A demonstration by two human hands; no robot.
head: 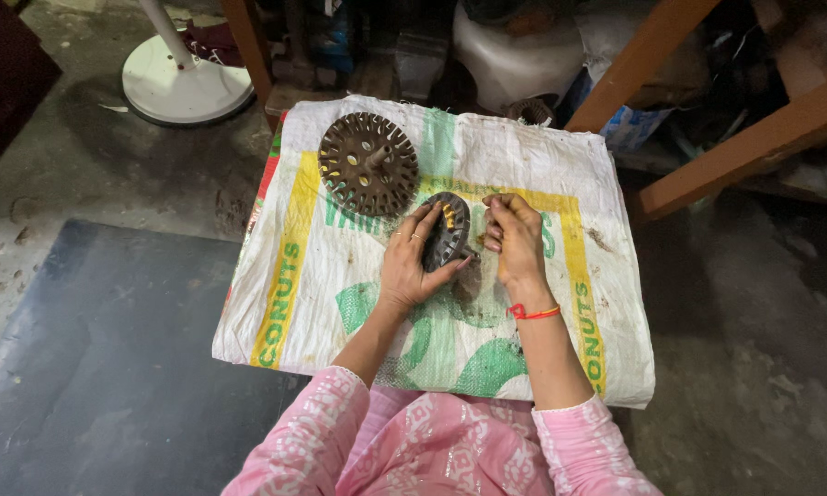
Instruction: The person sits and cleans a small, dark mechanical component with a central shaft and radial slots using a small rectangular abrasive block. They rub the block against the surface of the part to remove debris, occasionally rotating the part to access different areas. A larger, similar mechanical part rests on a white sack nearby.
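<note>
The left hand (412,264) grips a dark slotted metal disc (447,230), held on edge over the woven sack (524,165) covering the table. The right hand (515,241) is pinched at the disc's rim, apparently on a small part; its contents cannot be confirmed. A larger slotted disc (368,163) lies flat, well apart. Insertion work appears under way; any further move requires precise alignment with a slot.

White sack (524,165) w/ yellow stripes, green print; rusty-brown slotted disc (368,163); pink sleeves (308,441) w/ white pattern; red wrist thread (534,313).
</note>
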